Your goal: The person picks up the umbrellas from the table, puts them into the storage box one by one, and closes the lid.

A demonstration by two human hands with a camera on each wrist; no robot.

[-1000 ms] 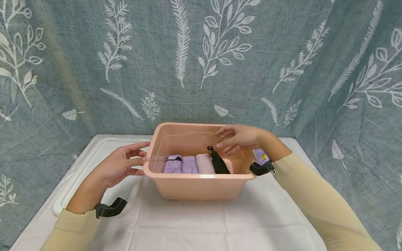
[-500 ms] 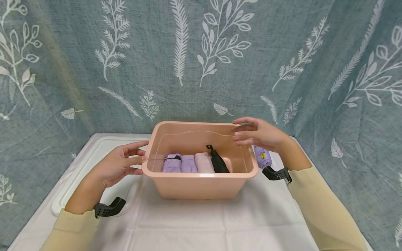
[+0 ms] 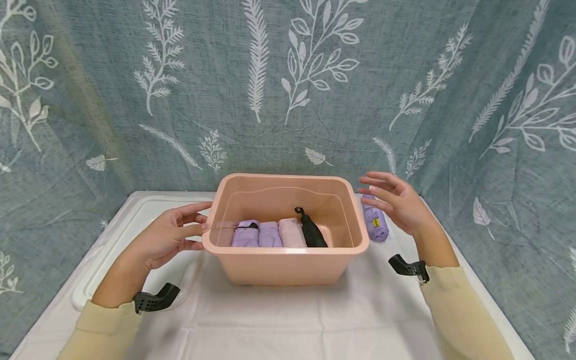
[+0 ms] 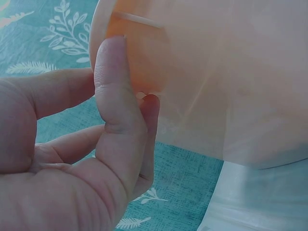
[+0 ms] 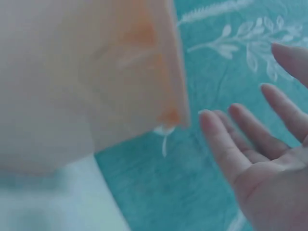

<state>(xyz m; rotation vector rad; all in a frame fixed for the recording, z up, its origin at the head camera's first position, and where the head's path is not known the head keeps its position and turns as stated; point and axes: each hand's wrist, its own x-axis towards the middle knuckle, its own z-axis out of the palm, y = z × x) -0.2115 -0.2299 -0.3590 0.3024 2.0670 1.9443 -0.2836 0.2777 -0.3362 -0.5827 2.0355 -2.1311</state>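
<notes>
A peach plastic bin point(image 3: 288, 267) stands in the middle of the white table. Inside it, side by side, lie two lilac fabric rolls point(image 3: 270, 235), a pale pink roll point(image 3: 292, 233) and a black folded umbrella point(image 3: 312, 231) with a loop at its end. My left hand point(image 3: 173, 234) touches the bin's left rim with its fingertips and thumb. To the right of the bin, my right hand point(image 3: 398, 202) hovers with spread fingers, holding nothing. Below its fingers lies a lilac folded umbrella point(image 3: 376, 222) with a yellow label, partly hidden at its far end.
A white lid-like tray point(image 3: 96, 267) lies on the table at the left, partly behind the left arm. A blue-green curtain point(image 3: 270, 145) with white leaf prints hangs around the back and sides. White cloth point(image 3: 288, 320) covers the table.
My right hand has moved right, from above the bin to outside its right rim, uncovering the lilac umbrella there. The left hand stays at the left rim.
</notes>
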